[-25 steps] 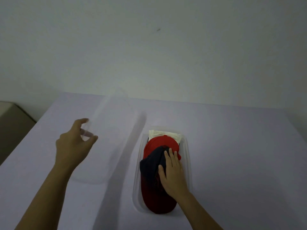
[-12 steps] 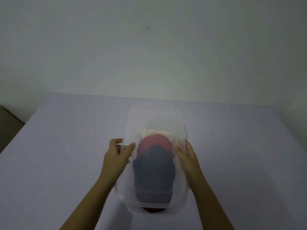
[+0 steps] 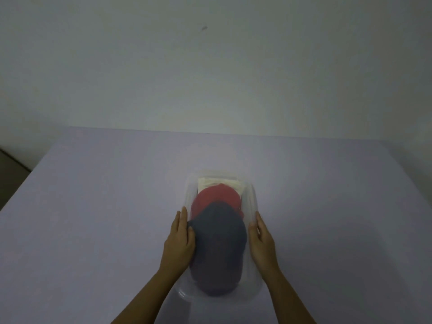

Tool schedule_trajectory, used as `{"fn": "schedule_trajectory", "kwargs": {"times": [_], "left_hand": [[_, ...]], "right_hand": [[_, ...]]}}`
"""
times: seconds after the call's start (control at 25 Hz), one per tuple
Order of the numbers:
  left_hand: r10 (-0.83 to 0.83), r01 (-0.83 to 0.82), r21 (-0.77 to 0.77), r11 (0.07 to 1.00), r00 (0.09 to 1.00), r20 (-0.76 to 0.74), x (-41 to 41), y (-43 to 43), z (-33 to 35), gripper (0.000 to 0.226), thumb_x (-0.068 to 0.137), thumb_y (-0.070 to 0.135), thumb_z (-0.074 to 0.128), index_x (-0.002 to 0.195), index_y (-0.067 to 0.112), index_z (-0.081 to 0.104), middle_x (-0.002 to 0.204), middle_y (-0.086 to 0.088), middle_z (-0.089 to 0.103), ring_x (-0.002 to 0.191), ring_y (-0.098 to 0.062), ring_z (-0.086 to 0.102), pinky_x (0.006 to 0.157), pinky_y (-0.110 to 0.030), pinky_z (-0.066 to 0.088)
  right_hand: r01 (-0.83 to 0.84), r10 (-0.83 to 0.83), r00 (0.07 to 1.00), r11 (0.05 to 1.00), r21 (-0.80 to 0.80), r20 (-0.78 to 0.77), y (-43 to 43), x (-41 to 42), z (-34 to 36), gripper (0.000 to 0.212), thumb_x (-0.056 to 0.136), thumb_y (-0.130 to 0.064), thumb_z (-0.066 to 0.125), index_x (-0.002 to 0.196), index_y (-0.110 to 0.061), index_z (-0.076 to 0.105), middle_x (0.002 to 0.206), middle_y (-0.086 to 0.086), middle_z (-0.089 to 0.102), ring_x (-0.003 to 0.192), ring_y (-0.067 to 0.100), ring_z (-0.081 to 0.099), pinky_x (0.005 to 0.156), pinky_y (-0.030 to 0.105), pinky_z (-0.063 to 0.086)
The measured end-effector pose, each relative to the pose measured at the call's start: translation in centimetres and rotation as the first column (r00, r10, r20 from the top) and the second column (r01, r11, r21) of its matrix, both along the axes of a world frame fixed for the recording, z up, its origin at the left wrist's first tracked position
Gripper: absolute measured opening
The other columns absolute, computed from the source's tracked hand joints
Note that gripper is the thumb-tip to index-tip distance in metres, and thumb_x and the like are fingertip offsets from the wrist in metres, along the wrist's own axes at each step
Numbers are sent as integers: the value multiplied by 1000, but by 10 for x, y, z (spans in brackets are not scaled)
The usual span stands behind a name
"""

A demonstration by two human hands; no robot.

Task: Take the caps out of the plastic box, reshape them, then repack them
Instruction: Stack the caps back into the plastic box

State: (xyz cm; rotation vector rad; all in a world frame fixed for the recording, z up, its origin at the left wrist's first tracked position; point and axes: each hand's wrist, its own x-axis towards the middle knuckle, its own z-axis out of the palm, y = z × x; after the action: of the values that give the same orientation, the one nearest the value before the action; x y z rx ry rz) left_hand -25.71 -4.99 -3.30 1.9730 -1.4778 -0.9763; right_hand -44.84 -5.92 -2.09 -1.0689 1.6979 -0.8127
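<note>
A clear plastic box stands on the table in front of me with its translucent lid lying over it. Through the lid I see a dark blue cap nearest me, a red cap behind it and a cream cap at the far end. My left hand lies flat along the lid's left side with straight fingers. My right hand lies flat along the right side in the same way. The caps look hazy under the lid.
The pale lilac table stretches to both sides of the box. A plain white wall rises behind its far edge. A dark piece of furniture shows at the far left.
The lid, held tilted above the box half a second ago, has come down onto it. Both hands have slid to the lid's sides and flattened. A second ago the lid lay at the left.
</note>
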Motion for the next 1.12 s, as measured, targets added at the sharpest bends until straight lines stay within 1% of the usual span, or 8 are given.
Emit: {"fn": "schedule_trajectory", "kwargs": {"times": [0.28,0.4,0.6,0.76,0.88,0.96,1.04,1.12], "left_hand": [[13,-12,-16,1000,998,66,-4,-7,-2,54,100,24,31,149,18,12,156,-8,22,139,-28,31,112,-41,29],[6,-5,-10,1000,993,122,-3,-10,1,54,99,25,33,149,19,14,156,-8,23,133,-27,40,107,-38,35],[-28,29,-2,1000,972,232,-3,-10,-3,67,85,43,20,148,21,17,155,-7,25,103,-25,62,87,-35,50],[-2,1,4,1000,966,257,-5,-8,-8,67,85,44,22,148,23,19,155,-4,26,103,-25,62,83,-36,52],[-33,32,8,999,980,198,-3,-10,-5,66,86,45,22,149,25,14,157,-4,20,123,-27,52,95,-38,46],[-10,8,67,998,999,35,5,-2,-6,67,91,53,29,149,30,4,160,-3,7,140,-26,30,108,-44,33],[161,-140,144,980,975,-155,12,22,-9,79,87,57,45,148,33,-1,160,-3,6,143,-29,22,112,-49,28],[306,-252,241,937,925,-224,9,58,-8,85,83,54,55,148,33,5,156,-6,21,137,-33,36,108,-48,37]], "right_hand": [[67,-68,993,998,16,95,-7,-4,-9,45,100,-25,38,144,-22,30,150,0,35,137,21,35,110,34,29],[52,-52,999,998,24,-5,-9,-3,-15,45,100,-29,35,145,-25,28,150,0,37,136,22,36,112,37,28],[25,-30,983,999,-30,-182,-9,-1,-22,47,100,-24,35,146,-28,24,144,4,45,129,27,45,106,38,36],[39,-57,957,997,-71,-284,-8,0,-32,47,98,-25,40,144,-30,30,132,7,57,115,27,55,96,41,47],[131,-156,964,983,-128,-215,-7,0,-28,43,96,-27,44,139,-28,40,136,3,52,116,23,55,96,41,47],[218,-245,958,960,-176,-147,4,-5,-23,41,96,-32,45,137,-27,42,138,0,48,120,20,52,95,35,44],[179,-188,974,981,-74,-128,29,-12,-25,52,93,-45,45,141,-28,34,144,-2,40,129,18,43,102,37,39],[65,-58,995,993,96,-77,62,-12,-31,75,82,-62,49,144,-28,26,148,-3,36,133,18,39,109,40,34]]}}
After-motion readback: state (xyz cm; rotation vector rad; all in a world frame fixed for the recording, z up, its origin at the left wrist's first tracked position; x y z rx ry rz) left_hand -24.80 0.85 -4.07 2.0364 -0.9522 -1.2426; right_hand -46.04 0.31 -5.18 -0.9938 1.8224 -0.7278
